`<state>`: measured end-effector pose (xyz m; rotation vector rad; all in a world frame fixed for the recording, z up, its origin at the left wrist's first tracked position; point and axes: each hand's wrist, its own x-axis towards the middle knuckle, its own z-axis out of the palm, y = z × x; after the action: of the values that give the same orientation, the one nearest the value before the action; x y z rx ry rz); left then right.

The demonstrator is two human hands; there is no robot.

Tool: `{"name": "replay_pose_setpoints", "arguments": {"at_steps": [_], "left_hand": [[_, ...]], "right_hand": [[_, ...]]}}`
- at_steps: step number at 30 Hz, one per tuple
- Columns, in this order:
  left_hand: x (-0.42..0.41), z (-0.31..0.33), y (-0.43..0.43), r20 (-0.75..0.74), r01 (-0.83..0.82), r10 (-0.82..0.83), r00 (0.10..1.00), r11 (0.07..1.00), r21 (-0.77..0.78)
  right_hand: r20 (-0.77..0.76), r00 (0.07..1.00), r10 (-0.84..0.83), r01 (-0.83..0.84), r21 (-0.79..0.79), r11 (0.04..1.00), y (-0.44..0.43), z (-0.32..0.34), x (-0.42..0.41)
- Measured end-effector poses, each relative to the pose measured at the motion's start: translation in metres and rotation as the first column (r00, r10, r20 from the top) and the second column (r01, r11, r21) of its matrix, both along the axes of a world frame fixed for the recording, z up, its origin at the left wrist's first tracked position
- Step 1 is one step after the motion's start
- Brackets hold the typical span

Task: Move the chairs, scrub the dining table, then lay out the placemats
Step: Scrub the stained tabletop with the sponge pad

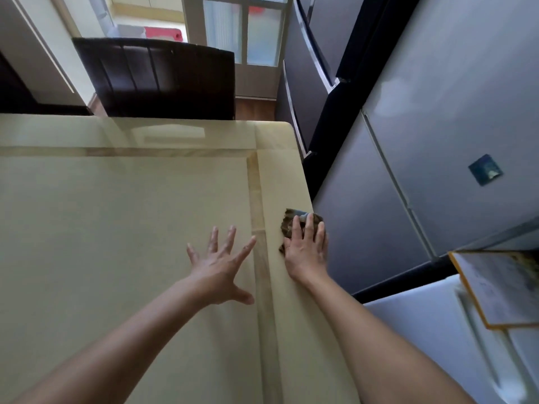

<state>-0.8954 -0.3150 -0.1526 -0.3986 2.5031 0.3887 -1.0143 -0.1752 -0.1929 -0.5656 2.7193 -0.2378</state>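
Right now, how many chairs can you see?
1. A dark chair stands just beyond the far edge of the table. More chairs may be hidden outside the picture or below the tabletop.

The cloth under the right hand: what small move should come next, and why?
Probably slide the cloth along the table edge toward the far corner: the right hand presses it flat at the right edge, while the left hand braces, fingers spread.
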Motion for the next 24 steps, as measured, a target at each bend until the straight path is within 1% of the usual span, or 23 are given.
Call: {"name": "replay_pose_setpoints", "arguments": {"at_steps": [12, 24], "left_hand": [[0.079, -0.002, 0.073, 0.056, -0.026, 0.028, 0.998, 0.999, -0.031], [0.135, 0.001, 0.119, 0.097, -0.069, 0.073, 0.993, 0.996, -0.052]], "right_hand": [[0.005, 0.996, 0.086, -0.086, 0.044, 0.995, 0.081, 0.004, 0.09], [-0.002, 0.99, 0.144, -0.143, 0.06, 0.988, 0.153, 0.005, 0.171]]}}
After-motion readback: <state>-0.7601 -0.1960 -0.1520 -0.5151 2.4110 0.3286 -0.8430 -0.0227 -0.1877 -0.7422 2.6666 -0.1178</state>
